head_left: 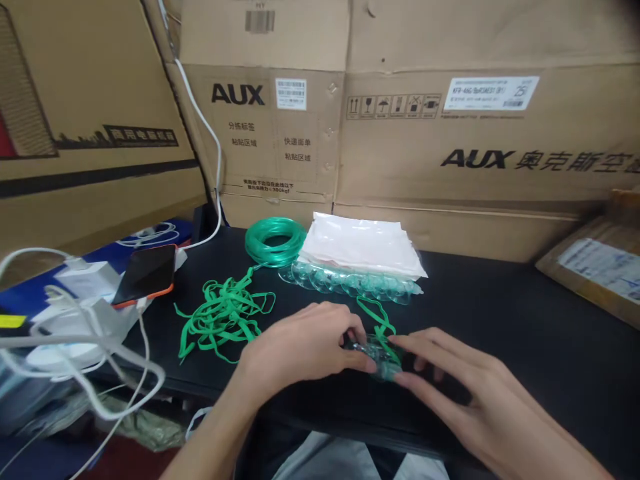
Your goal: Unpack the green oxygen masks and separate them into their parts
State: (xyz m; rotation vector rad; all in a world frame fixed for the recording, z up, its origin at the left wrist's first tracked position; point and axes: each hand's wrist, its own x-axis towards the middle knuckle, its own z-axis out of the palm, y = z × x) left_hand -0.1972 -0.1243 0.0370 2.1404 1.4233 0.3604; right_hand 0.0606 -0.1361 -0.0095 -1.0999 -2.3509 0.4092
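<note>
Near the front edge of the table, a small clear green plastic mask (381, 365) sits between my two hands. My left hand (307, 347) pinches its left end between thumb and fingers. From the right, the thumb and forefinger of my right hand (453, 373) close on its other side. A green elastic strap (384, 328) runs over the mask and loops out behind it on the table. My fingers cover part of the mask. To the left of my left hand lies a tangled heap of green elastic straps (223, 317).
Behind my hands, white plastic packets (360, 243) lie over a row of clear green masks (357, 281). Beside them is a coil of green tubing (255, 243). A phone (147, 272) and white cables (120, 343) occupy the left side. Cardboard boxes (395, 153) wall the back; another carton (595, 260) stands right.
</note>
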